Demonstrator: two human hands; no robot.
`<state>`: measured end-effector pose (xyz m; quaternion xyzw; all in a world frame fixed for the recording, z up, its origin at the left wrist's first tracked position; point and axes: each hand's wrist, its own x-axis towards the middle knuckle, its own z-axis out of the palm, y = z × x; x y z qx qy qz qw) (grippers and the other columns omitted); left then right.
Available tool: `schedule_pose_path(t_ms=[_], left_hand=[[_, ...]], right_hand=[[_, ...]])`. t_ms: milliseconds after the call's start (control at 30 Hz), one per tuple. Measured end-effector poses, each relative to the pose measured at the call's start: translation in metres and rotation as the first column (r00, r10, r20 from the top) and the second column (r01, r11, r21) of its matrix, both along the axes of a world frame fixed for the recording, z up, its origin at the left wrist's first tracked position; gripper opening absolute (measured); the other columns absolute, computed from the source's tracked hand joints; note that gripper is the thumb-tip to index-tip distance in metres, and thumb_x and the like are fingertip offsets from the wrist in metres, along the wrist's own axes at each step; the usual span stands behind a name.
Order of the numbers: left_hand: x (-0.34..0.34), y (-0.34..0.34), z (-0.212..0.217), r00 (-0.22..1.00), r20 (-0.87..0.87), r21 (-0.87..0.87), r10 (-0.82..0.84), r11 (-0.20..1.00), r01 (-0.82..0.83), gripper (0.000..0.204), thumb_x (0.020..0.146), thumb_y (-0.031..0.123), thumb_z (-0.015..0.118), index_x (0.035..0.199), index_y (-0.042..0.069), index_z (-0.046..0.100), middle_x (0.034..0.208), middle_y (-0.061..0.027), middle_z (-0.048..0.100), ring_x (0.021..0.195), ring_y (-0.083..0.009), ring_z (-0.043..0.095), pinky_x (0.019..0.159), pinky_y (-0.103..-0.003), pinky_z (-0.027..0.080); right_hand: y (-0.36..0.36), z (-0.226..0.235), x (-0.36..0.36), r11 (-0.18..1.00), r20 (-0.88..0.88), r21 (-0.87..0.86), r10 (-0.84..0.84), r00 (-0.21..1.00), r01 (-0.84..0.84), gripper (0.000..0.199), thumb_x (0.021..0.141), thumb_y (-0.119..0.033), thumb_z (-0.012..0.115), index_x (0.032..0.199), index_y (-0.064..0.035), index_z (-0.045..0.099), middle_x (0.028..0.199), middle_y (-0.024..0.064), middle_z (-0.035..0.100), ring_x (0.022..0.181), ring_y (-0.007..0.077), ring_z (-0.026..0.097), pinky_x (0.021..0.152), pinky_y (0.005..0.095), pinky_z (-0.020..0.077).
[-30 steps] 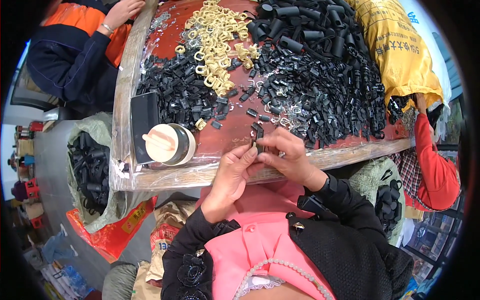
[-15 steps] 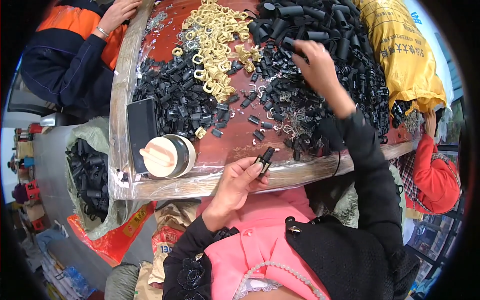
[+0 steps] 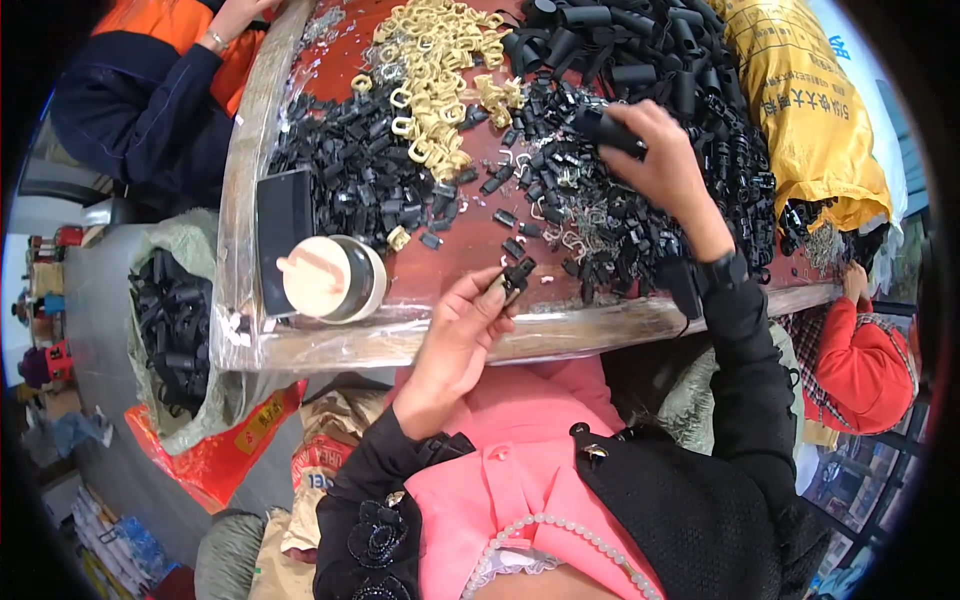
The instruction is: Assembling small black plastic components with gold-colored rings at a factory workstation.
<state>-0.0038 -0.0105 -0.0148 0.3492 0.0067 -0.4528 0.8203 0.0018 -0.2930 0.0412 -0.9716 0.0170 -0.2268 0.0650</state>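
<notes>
My left hand [image 3: 462, 335] pinches a small black plastic part [image 3: 517, 276] between thumb and fingers, over the near edge of the red table [image 3: 450, 292]. Farther out on the right, my right hand [image 3: 662, 165] grips a black plastic tube [image 3: 606, 130]. It hovers over a heap of small black parts [image 3: 650, 235] mixed with thin metal wire pieces. More black tubes [image 3: 632, 75] are piled beyond that hand. Cream-coloured plastic rings [image 3: 432, 90] spread down the middle, beside another heap of small black parts [image 3: 350, 170] on the left.
A lidded jar [image 3: 335, 280] and a dark flat case [image 3: 285, 235] stand at the table's left edge. A yellow sack [image 3: 810, 120] leans at the right. On the floor, a woven sack [image 3: 165, 250] holds black parts. Co-workers sit left [image 3: 140, 110] and right [image 3: 860, 350].
My right hand has closed on a black tube and drawn it slightly nearer. My left hand, still pinching its part, has risen a little toward the table. The view has shifted slightly.
</notes>
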Motion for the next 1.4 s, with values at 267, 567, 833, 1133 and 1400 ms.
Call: schedule_pose_path(t_ms=[267,567,833,1133,1400], left_hand=[[-0.005,0.008,0.024,0.972,0.227,0.095,0.065,0.992,-0.088,0.029,0.082,0.011,0.056,0.108,0.000,0.049,0.085,-0.0028,0.055,0.070,-0.0053,0.049,0.058,-0.016,0.040],[-0.002,0.017,0.030,0.855,0.517,0.371,-0.044,0.911,-0.178,0.029,0.079,0.008,0.059,0.105,-0.001,0.050,0.083,0.0003,0.054,0.070,-0.0014,0.046,0.058,-0.015,0.036],[0.010,0.019,0.025,0.958,0.272,0.265,-0.096,0.964,0.022,0.025,0.078,0.008,0.060,0.100,0.000,0.052,0.081,-0.0012,0.057,0.064,-0.0027,0.048,0.054,-0.015,0.039],[0.014,0.019,0.024,0.968,0.184,0.291,-0.171,0.950,0.113,0.026,0.077,0.007,0.060,0.101,-0.002,0.054,0.077,-0.0038,0.059,0.064,-0.0069,0.055,0.058,-0.019,0.046],[0.011,0.025,0.026,0.977,0.111,0.322,-0.183,0.937,0.139,0.025,0.077,0.006,0.060,0.100,-0.001,0.056,0.077,-0.0035,0.059,0.062,-0.0067,0.055,0.056,-0.017,0.047]], right_hand=[[0.064,0.003,-0.056,0.900,-0.290,0.399,0.304,0.907,-0.174,0.042,0.059,-0.006,0.066,0.099,-0.0046,0.054,0.084,0.0101,0.051,0.074,0.0276,0.053,0.065,0.0322,0.0436],[0.083,0.026,-0.066,0.777,-0.210,0.567,0.459,0.864,-0.275,0.045,0.057,-0.003,0.068,0.100,-0.0047,0.055,0.086,0.0091,0.050,0.077,0.0261,0.053,0.066,0.0316,0.0433],[0.098,0.007,-0.061,0.624,-0.116,0.707,0.566,0.816,-0.333,0.048,0.058,-0.002,0.068,0.104,-0.0049,0.051,0.091,0.0115,0.050,0.085,0.0278,0.052,0.070,0.0327,0.0445],[0.115,-0.009,-0.073,0.702,-0.069,0.584,0.544,0.836,-0.409,0.053,0.057,-0.001,0.069,0.106,0.0002,0.048,0.093,0.0141,0.047,0.080,0.0281,0.052,0.068,0.0330,0.0445],[0.132,-0.019,-0.086,0.710,-0.029,0.616,0.453,0.891,-0.341,0.051,0.059,-0.002,0.069,0.104,0.0024,0.047,0.095,0.0164,0.047,0.082,0.0297,0.052,0.068,0.0337,0.0454]])
